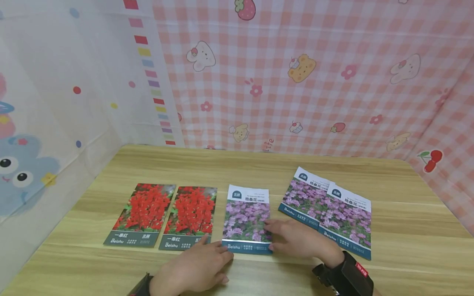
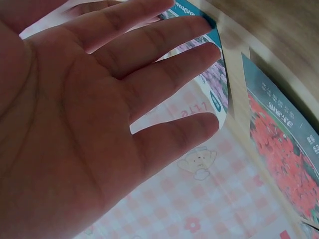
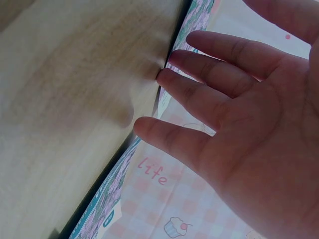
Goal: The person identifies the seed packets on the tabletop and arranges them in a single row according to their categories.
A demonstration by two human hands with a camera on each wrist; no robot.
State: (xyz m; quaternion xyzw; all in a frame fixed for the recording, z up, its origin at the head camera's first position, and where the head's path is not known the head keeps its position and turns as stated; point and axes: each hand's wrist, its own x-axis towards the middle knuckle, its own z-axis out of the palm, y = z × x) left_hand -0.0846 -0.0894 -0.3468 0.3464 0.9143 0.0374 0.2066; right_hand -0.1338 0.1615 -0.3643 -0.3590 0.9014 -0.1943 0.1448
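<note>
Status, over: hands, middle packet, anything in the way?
Left hand at the lower-left corner of the middle packet. Right hand at its right edge. Red packets left, purple packets right, none overlapping it.

The middle packet (image 1: 246, 220), purple flowers between white top and teal bottom band, lies flat, face up, at six o'clock in the head view.

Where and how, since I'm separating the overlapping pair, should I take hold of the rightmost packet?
The rightmost packet is probably best pinched midway along its long right edge, coming from the right. It lies nearly flat; its left side overlaps the next packet, and the right hand is by its lower left corner, while the right edge lies free.
</note>
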